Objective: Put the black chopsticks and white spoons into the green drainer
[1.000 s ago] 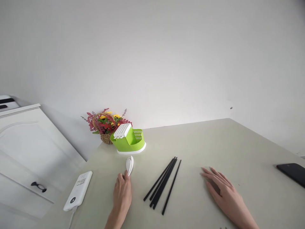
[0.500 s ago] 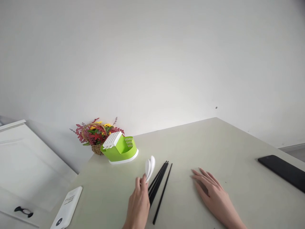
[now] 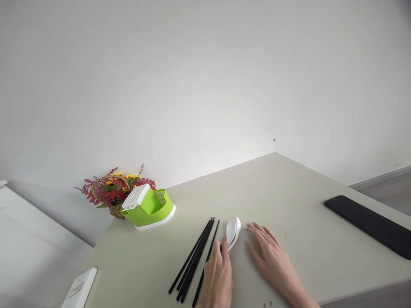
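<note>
Left hand pinches two stacked white spoons beside five black chopsticks; right hand lies flat, open tabletop beyond

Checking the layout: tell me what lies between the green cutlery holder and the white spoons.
In the head view, black chopsticks lie between the green plastic cutlery holder and the white spoons in the left hand.

Table bears chopsticks, green holder, black phone.
</note>
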The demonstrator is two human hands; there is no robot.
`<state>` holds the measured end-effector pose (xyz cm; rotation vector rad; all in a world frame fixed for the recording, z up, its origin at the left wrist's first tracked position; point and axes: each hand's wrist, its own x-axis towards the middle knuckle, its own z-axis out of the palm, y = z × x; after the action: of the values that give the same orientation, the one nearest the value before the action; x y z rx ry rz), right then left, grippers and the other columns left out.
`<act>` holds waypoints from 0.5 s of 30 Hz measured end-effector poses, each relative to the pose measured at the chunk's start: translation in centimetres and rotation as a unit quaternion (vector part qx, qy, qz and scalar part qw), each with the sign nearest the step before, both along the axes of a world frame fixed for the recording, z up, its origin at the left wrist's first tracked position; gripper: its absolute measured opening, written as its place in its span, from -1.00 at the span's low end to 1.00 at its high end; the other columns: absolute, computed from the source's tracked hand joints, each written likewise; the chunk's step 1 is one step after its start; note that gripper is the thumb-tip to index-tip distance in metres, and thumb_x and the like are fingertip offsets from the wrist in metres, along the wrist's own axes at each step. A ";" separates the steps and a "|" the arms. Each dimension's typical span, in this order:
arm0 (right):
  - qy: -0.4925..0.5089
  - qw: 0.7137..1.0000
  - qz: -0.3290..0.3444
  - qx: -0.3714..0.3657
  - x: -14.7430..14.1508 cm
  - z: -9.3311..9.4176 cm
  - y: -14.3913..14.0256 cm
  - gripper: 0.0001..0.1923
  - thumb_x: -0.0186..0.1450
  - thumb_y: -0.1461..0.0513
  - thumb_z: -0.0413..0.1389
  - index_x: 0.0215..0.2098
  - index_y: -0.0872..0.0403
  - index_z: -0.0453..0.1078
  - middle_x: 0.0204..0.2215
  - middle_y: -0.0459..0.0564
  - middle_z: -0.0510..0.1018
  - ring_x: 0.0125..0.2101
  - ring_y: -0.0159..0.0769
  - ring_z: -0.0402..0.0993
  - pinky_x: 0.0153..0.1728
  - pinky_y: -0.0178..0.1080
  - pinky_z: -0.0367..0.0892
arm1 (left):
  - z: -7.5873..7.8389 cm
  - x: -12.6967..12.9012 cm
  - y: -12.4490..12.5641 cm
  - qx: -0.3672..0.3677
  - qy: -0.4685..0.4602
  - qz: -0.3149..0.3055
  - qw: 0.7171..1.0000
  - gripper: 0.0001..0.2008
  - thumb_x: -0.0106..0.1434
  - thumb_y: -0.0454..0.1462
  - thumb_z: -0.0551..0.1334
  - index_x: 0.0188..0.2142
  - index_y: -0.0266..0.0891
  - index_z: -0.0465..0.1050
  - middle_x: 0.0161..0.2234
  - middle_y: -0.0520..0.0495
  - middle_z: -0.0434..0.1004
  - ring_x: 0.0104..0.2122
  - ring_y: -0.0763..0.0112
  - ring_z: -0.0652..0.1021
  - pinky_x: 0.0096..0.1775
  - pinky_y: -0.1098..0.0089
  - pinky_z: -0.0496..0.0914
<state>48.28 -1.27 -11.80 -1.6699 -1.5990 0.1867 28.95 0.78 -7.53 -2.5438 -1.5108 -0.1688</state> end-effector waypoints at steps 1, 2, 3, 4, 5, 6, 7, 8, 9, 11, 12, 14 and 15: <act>0.004 1.000 -0.003 0.006 0.0 0.0 0.0 -0.55 0.49 0.11 -0.06 0.28 -0.01 0.35 0.29 0.01 0.45 0.34 -0.09 0.26 0.35 0.09 0.23 | -0.2 0.1 0.1 0.005 -0.001 -0.002 1.000 -0.39 0.33 -0.48 0.00 0.35 -0.20 0.22 0.09 -0.32 0.51 -0.26 0.22 0.66 -0.29 0.36 0.48; 0.007 1.000 -0.005 0.013 0.0 0.0 0.0 -0.53 0.48 0.12 -0.05 0.31 -0.01 0.32 0.29 0.02 0.45 0.34 -0.09 0.27 0.35 0.08 0.23 | -0.4 0.2 0.1 0.009 -0.001 -0.003 1.000 -0.38 0.32 -0.48 0.00 0.36 -0.19 0.22 0.09 -0.32 0.52 -0.23 0.20 0.66 -0.28 0.35 0.49; 0.010 1.000 -0.005 0.020 0.0 0.1 0.0 -0.52 0.48 0.13 -0.05 0.33 -0.02 0.29 0.29 0.01 0.45 0.34 -0.10 0.27 0.35 0.06 0.22 | -0.4 0.3 0.2 0.010 0.000 -0.004 1.000 -0.36 0.31 -0.49 0.00 0.36 -0.18 0.22 0.10 -0.33 0.52 -0.21 0.18 0.66 -0.26 0.34 0.50; 0.012 1.000 -0.004 0.025 -0.1 0.1 0.0 -0.51 0.47 0.14 -0.04 0.34 -0.03 0.27 0.29 0.00 0.45 0.34 -0.11 0.27 0.35 0.06 0.22 | -0.4 0.4 0.2 0.010 0.003 -0.004 1.000 -0.34 0.29 -0.51 -0.01 0.37 -0.17 0.22 0.11 -0.33 0.52 -0.18 0.17 0.66 -0.25 0.33 0.51; 0.011 1.000 -0.003 0.029 -0.1 0.2 0.0 -0.50 0.47 0.15 -0.04 0.35 -0.03 0.26 0.29 0.00 0.45 0.34 -0.11 0.27 0.36 0.05 0.21 | -0.4 0.5 0.2 0.010 0.007 -0.005 1.000 -0.31 0.28 -0.53 -0.03 0.37 -0.18 0.22 0.12 -0.34 0.52 -0.15 0.16 0.67 -0.23 0.32 0.52; 0.009 0.999 -0.001 0.031 -0.1 0.2 0.0 -0.49 0.46 0.17 -0.04 0.36 -0.04 0.25 0.29 -0.01 0.44 0.33 -0.12 0.28 0.36 0.05 0.21 | -0.3 0.7 0.2 0.009 0.010 -0.006 1.000 -0.28 0.25 -0.55 -0.04 0.38 -0.19 0.21 0.14 -0.35 0.52 -0.13 0.16 0.67 -0.21 0.31 0.52; 0.005 0.999 0.000 0.032 -0.1 0.3 0.0 -0.49 0.46 0.18 -0.05 0.36 -0.04 0.24 0.29 -0.02 0.44 0.33 -0.12 0.28 0.36 0.05 0.20 | -0.3 0.8 0.2 0.009 0.012 -0.009 1.000 -0.26 0.24 -0.57 -0.05 0.38 -0.20 0.21 0.15 -0.36 0.51 -0.12 0.16 0.67 -0.20 0.31 0.53; 0.001 0.999 0.000 0.032 -0.1 0.3 0.0 -0.49 0.46 0.18 -0.05 0.36 -0.05 0.23 0.30 -0.02 0.44 0.33 -0.13 0.28 0.36 0.05 0.20 | -0.2 0.9 0.1 0.008 0.014 -0.011 1.000 -0.25 0.22 -0.58 -0.05 0.38 -0.22 0.21 0.17 -0.38 0.50 -0.12 0.16 0.67 -0.19 0.31 0.54; -0.002 0.999 0.000 0.032 -0.1 0.3 0.0 -0.49 0.46 0.19 -0.05 0.36 -0.05 0.22 0.30 -0.03 0.43 0.34 -0.13 0.27 0.36 0.05 0.19 | -0.2 1.1 0.1 0.008 0.016 -0.012 1.000 -0.24 0.21 -0.59 -0.05 0.38 -0.23 0.22 0.18 -0.39 0.49 -0.12 0.16 0.67 -0.20 0.31 0.54; -0.008 0.999 0.000 0.031 0.0 0.3 0.0 -0.49 0.46 0.20 -0.06 0.36 -0.04 0.22 0.32 -0.03 0.41 0.34 -0.14 0.26 0.36 0.04 0.19 | -0.1 1.4 0.1 0.008 0.022 -0.009 1.000 -0.24 0.21 -0.61 -0.05 0.38 -0.25 0.24 0.19 -0.40 0.47 -0.15 0.16 0.68 -0.20 0.32 0.55; -0.009 0.999 0.000 0.032 0.0 0.3 0.0 -0.49 0.46 0.20 -0.05 0.36 -0.03 0.21 0.32 -0.02 0.40 0.35 -0.14 0.25 0.36 0.03 0.19 | -0.1 1.5 0.1 0.007 0.028 -0.007 1.000 -0.25 0.21 -0.61 -0.05 0.37 -0.26 0.25 0.20 -0.41 0.47 -0.15 0.16 0.68 -0.20 0.32 0.55; -0.011 0.999 0.002 0.035 0.0 0.2 0.0 -0.49 0.46 0.20 -0.05 0.36 -0.02 0.22 0.32 -0.01 0.41 0.35 -0.14 0.26 0.37 0.03 0.19 | 0.1 1.8 0.0 0.005 0.042 -0.005 0.999 -0.31 0.26 -0.59 -0.03 0.35 -0.26 0.29 0.20 -0.41 0.47 -0.13 0.15 0.68 -0.17 0.31 0.55; -0.012 0.999 0.002 0.036 0.0 0.3 0.0 -0.49 0.46 0.20 -0.05 0.36 -0.02 0.23 0.32 0.00 0.41 0.34 -0.14 0.26 0.37 0.04 0.19 | 0.2 2.0 0.0 0.003 0.046 -0.006 0.999 -0.35 0.29 -0.56 -0.02 0.33 -0.27 0.31 0.20 -0.41 0.47 -0.12 0.13 0.67 -0.16 0.30 0.55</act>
<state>48.28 -1.30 -11.55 -1.6202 -1.6086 0.1095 30.92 0.74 -7.36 -2.5190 -1.4589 -0.0583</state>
